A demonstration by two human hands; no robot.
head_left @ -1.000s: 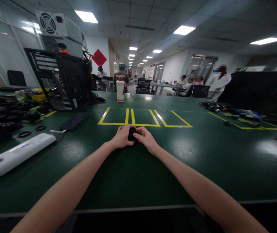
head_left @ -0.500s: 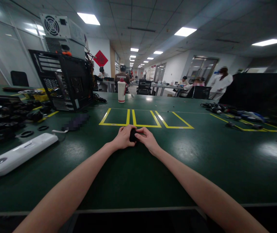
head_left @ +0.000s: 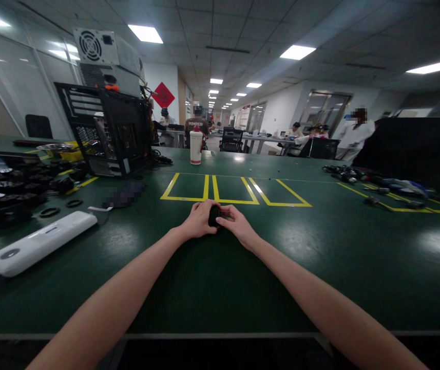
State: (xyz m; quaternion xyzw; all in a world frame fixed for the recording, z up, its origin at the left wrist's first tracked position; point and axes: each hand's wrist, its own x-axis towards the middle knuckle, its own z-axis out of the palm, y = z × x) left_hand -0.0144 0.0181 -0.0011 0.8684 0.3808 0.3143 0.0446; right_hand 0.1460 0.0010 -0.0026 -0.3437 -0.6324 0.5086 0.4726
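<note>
Head view, the only one given: a small black part (head_left: 214, 216) is being held between both hands, just on the near side of the middle tape box (head_left: 236, 201), close to that box's near left corner. By the left hand (head_left: 200, 219) the part is being cupped from the left, with the fingers curling over its far side and the thumb lying along its near side. By the right hand (head_left: 237, 225) it is being pinched at its right side, the thumb and fingers standing narrow. Whether another small piece is being gripped there cannot be told, as the view is being blocked by the fingertips; nor can it be made out whether the part is being rested on the green table (head_left: 220, 288).

Such fine handling is probably being served best while the part is being braced firmly by the left hand and only light, even pressure is being applied by the right fingertips. If the part is being supported low over the table, less is being risked from a slip. The right thumb is ideally being placed so that the part's face is being left visible.

Left of the tape box and nearer, a white power strip (head_left: 42, 243) is lying; beyond the box, a cup (head_left: 195, 148) is standing. With the hands being worked beside the box, neither is being crowded.
</note>
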